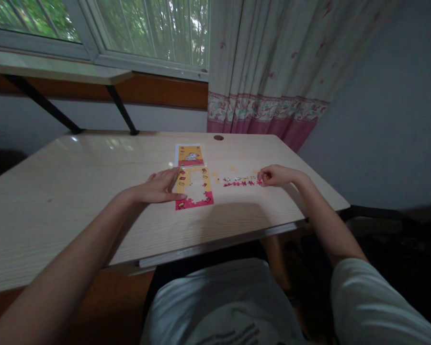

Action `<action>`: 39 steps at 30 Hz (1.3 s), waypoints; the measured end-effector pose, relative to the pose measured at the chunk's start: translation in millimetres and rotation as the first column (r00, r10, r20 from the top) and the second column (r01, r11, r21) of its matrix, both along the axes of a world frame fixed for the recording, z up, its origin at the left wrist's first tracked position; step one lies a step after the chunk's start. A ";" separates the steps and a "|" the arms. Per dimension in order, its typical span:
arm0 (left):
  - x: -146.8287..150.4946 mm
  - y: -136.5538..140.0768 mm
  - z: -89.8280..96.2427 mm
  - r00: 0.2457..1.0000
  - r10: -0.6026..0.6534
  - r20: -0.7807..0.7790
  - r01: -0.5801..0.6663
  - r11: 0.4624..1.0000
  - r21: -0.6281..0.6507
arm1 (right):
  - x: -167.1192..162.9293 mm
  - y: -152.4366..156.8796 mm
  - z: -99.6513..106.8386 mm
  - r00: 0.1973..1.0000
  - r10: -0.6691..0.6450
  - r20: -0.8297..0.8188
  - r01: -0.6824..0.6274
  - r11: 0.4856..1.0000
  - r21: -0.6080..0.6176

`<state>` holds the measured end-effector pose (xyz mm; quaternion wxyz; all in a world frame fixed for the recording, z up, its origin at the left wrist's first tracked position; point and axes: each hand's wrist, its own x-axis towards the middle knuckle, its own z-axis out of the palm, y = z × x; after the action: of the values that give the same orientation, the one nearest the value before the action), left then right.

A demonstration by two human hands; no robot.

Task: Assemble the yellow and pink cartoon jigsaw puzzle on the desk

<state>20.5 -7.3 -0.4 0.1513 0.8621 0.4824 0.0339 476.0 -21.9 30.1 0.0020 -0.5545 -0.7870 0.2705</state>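
A partly assembled jigsaw puzzle [194,202] lies flat on the desk, with a yellow upper border, a pink lower border and a bare gap in the middle. My left hand [161,187] rests open on its left edge, thumb near the lower part and fingers at the upper corner. To the right, loose puzzle pieces [240,183] lie in rows, pink ones nearest me, white and yellow ones behind. My right hand [275,175] is closed at the right end of these rows, fingertips down by the pieces. Whatever it pinches is hidden by the fingers.
Just beyond the puzzle lies a picture card [191,156] in yellow and red with a white figure. The pale wooden desk [75,206] has a round cable hole [219,137] at the back. A raised shelf [57,68] on dark legs stands back left; a curtain [258,72] hangs behind.
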 end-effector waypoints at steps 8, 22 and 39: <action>3.5 -4.2 6.1 1.000 0.011 0.002 -0.011 0.999 -0.034 | -39.0 -10.6 9.9 1.000 0.022 -0.012 -0.021 0.993 0.118; 2.5 -4.5 4.4 0.999 -0.007 0.052 0.008 1.000 -0.010 | -106.8 -3.0 8.5 0.983 0.175 0.050 -0.181 0.973 0.146; 1.9 -3.8 5.8 0.996 -0.010 0.091 0.013 0.999 -0.037 | -108.1 0.0 11.4 0.991 0.120 0.063 -0.125 0.988 0.090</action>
<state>22.4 -11.1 5.4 0.1893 0.8595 0.4706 0.0630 367.8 -21.9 41.5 -0.0112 -0.5118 -0.8312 0.2167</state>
